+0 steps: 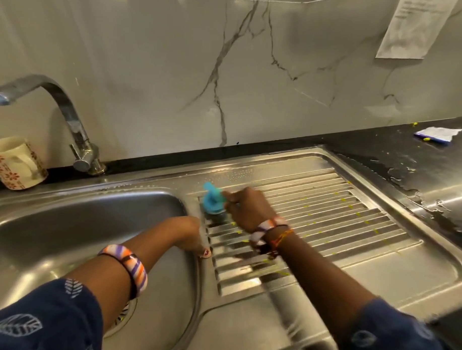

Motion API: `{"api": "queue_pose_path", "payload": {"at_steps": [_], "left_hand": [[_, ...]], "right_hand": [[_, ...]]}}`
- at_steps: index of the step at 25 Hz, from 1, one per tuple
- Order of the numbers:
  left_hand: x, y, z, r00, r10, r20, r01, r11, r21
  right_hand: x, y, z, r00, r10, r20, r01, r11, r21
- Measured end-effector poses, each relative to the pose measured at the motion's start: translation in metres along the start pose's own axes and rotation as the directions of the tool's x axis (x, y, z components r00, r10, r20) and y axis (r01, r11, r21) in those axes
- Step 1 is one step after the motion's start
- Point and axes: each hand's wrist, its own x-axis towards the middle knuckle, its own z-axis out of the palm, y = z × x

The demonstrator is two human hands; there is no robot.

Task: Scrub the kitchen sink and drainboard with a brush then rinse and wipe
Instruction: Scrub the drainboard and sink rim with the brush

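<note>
A: Head view: right hand (245, 209) is curled round the blue handle of the brush (212, 200), bristles down on the near-sink end of the drainboard (385, 271), at the top of the ridges. Hand and brush are smeared with blur, so I read it as mid-stroke.

B: Left hand?

A: The left hand (191, 235) rests on the rim between the sink (69, 232) and the ridged area, fingers bent down over the edge. It holds nothing that I can see; looks like bracing (how the fingertips lie is partly hidden).

B: Step?

A: Scrub phase, drainboard part. Small yellow specks are scattered along the ridges to the right, and the brush is well apart from those. The bowl looks bare and fairly dry; can't tell whether it has been scrubbed.

B: Water?

A: The tap (65, 112) shows no stream, spout out over the left edge of frame. So rinse and wipe aren't started, by my judgement.

B: Next move?

A: Work the brush right along the grooves, with the ridge direction so the bristles get into the channels, and carry on toward the specks at the far end. Needs steady downward pressure. Then the flat border and the bowl.

B: Anything else about?

A: A patterned mug (14, 164) left of the tap base, a torn sachet (436, 134) on the dark counter (381, 151) at right, a sheet of paper (413, 19) stuck on the marble wall. White residue on the counter near the drainboard edge.
</note>
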Motion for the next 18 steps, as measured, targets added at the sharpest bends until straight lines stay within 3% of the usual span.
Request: {"api": "queue_pose_path", "payload": {"at_steps": [2, 5, 8, 11, 14, 16, 18], "left_hand": [[0.0, 0.001, 0.005, 0.999, -0.037, -0.026, 0.036, 0.999, -0.02], [0.008, -0.007, 0.012, 0.999, -0.049, -0.001, 0.048, 0.977, -0.209], [0.014, -0.012, 0.014, 1.0, -0.024, 0.01, 0.026, 0.964, -0.266], [0.015, -0.012, 0.013, 1.0, -0.016, 0.025, 0.023, 0.96, -0.278], [0.01, -0.011, 0.015, 1.0, -0.005, -0.012, 0.001, 0.943, -0.332], [0.005, -0.015, 0.019, 0.998, 0.023, -0.054, -0.044, 0.904, -0.426], [0.002, -0.018, 0.025, 0.995, 0.04, -0.093, -0.082, 0.859, -0.505]], "right_hand": [[0.002, -0.018, 0.015, 0.998, -0.043, 0.041, 0.041, 0.998, 0.049], [0.005, 0.017, -0.012, 0.998, -0.009, 0.059, 0.006, 0.999, 0.049], [0.003, 0.088, -0.07, 0.977, 0.203, -0.057, -0.205, 0.978, -0.039], [-0.003, 0.154, -0.13, 0.882, 0.423, -0.207, -0.454, 0.88, -0.137], [-0.005, 0.185, -0.158, 0.788, 0.539, -0.298, -0.6, 0.782, -0.171], [-0.004, 0.173, -0.148, 0.78, 0.548, -0.302, -0.609, 0.775, -0.166], [-0.005, 0.137, -0.12, 0.836, 0.468, -0.289, -0.53, 0.825, -0.198]]}}
